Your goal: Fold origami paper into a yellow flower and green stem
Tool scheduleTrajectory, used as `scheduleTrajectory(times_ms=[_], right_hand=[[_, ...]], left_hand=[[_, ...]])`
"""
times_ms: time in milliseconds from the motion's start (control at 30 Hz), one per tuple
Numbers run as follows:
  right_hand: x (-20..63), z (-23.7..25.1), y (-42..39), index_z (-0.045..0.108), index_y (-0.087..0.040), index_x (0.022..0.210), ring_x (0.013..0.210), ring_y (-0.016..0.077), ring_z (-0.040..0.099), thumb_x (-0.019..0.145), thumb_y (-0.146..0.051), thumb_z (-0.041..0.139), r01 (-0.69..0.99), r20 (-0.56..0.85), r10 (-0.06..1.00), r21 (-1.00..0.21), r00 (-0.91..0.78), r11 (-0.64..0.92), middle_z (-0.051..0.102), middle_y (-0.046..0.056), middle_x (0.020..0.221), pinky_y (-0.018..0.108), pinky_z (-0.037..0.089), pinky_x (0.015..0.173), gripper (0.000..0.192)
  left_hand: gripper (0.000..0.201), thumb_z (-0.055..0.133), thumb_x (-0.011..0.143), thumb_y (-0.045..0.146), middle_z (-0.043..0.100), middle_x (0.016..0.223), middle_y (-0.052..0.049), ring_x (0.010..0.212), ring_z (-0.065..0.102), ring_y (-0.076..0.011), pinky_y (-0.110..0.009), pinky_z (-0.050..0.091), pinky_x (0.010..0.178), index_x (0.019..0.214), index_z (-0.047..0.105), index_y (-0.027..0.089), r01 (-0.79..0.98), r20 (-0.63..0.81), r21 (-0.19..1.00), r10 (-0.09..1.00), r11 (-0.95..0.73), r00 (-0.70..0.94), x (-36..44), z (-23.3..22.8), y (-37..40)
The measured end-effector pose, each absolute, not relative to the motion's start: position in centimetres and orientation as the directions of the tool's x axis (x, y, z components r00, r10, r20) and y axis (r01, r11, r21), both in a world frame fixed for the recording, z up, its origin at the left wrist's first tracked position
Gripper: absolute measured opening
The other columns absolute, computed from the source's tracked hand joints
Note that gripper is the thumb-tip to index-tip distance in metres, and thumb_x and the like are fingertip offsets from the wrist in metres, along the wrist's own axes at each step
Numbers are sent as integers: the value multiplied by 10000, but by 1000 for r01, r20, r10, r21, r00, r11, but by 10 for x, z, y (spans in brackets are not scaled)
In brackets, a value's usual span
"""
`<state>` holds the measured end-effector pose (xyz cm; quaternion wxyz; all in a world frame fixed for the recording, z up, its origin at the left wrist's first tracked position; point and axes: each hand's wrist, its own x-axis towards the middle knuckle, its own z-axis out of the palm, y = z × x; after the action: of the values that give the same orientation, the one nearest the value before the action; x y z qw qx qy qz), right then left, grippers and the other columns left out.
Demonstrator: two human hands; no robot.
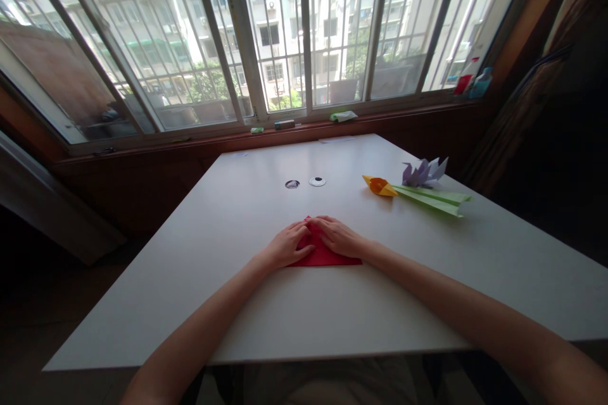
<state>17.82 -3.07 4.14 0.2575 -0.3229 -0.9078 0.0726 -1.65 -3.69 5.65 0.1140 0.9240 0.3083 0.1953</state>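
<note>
A sheet of red paper (325,257), folded into a triangle, lies on the white table with its long straight edge towards me. My left hand (289,243) rests on its left side, thumb spread apart across the red surface and fingers stretched to the top corner. On the other side, my right hand (338,237) lies flat, its fingertips meeting the left ones near that corner. Both hands press on the paper from above, and they cover much of its upper part.
To the right lie an orange folded paper boat (380,186), a light green paper plane (434,197) and purple folded paper figures (424,172). Two round holes (317,181) pierce the white table (256,310). Beyond, a windowsill holds small packets (342,116) and bottles (481,83).
</note>
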Motion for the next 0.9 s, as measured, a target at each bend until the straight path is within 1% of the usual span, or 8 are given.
scheduleTrajectory(times_ms=[233,367,533,700,800,900], right_hand=[[179,38,-27,393,-164,1248,1160,214,412,827,-232,397,601,367,679,-317,-636,734,504,102,1215,396,343,980,426],[179,36,-25,371,-164,1270,1166,228,408,823,-298,422,632,348,705,-315,-618,708,487,110,1235,405,337,980,470],[177,35,-23,351,-154,1286,1180,241,395,814,-362,436,646,343,714,-305,-611,700,477,121,1247,412,325,982,523],[177,36,-25,355,-148,1282,1179,243,393,804,-376,450,650,347,721,-313,-600,692,477,128,1245,412,325,978,538],[177,37,-25,357,-140,1280,1175,243,395,804,-384,449,652,347,721,-310,-600,692,474,133,1246,409,323,978,542],[177,38,-25,366,-141,1274,1171,249,399,805,-390,446,656,342,725,-311,-598,688,474,137,1246,416,330,969,537]], left_hand=[[205,455,793,348,521,1180,-61,1154,423,-177,-308,348,977,925,511,202,520,308,328,609,-789,731,-16,54,-35],[207,456,791,345,518,1182,-59,1147,430,-178,-308,354,971,934,508,205,523,310,323,611,-788,729,-16,53,-35],[209,465,788,347,516,1184,-63,1159,418,-183,-304,351,970,933,504,202,535,299,308,614,-787,731,-17,51,-35],[205,472,785,338,495,1216,-61,1181,392,-182,-316,335,986,932,512,202,534,289,330,621,-779,728,-17,52,-35],[251,465,790,358,447,1273,-58,1220,346,-186,-329,304,1010,978,516,199,532,254,354,626,-770,737,-18,57,-35],[305,464,786,409,427,1292,-53,1232,328,-195,-335,307,1006,1004,522,203,552,184,357,636,-754,749,-20,64,-35]])
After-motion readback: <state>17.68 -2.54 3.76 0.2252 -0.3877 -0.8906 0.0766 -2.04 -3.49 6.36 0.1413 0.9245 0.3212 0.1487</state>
